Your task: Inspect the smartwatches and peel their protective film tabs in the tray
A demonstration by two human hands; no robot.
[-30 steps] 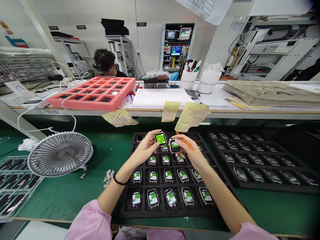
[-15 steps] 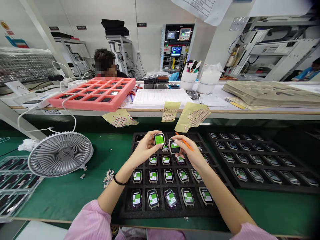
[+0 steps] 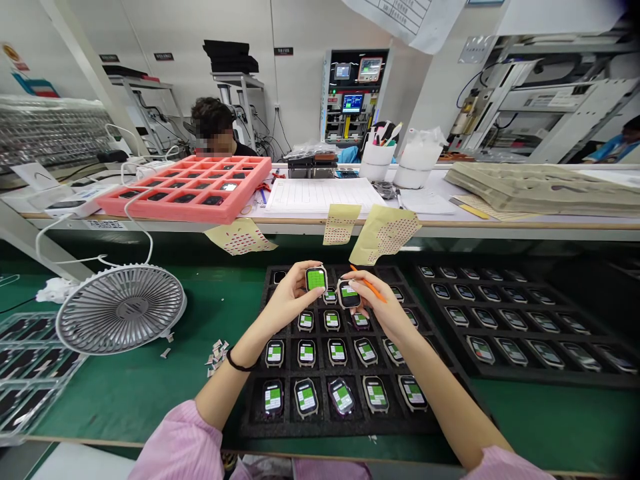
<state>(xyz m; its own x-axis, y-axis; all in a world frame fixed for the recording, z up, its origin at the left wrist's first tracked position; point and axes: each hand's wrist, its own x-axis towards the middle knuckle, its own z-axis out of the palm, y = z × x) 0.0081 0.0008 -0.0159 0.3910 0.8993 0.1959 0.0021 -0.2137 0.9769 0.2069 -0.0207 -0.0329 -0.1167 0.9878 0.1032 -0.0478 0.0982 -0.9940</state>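
Observation:
My left hand is closed on a smartwatch body without a strap, its screen lit green with a grid. Close beside it, my right hand grips a second watch body, whose screen is dark with a green and white patch. An orange stick-like tool, perhaps a pen, lies across the fingers of that same hand. Below both hands is a black foam tray. Rows of strapless watches, such as this watch, sit in its pockets with green and white screens lit.
Another black tray of dark-screened watches lies to the right. A grey fan and small scraps are on the left. On the shelf above stand a pink foam tray and white pen cups. A person sits beyond.
The watch in my left hand has shifted very slightly left, and its screen shows a fuller green grid. My right hand stays in place. The person beyond the shelf has moved their head a little.

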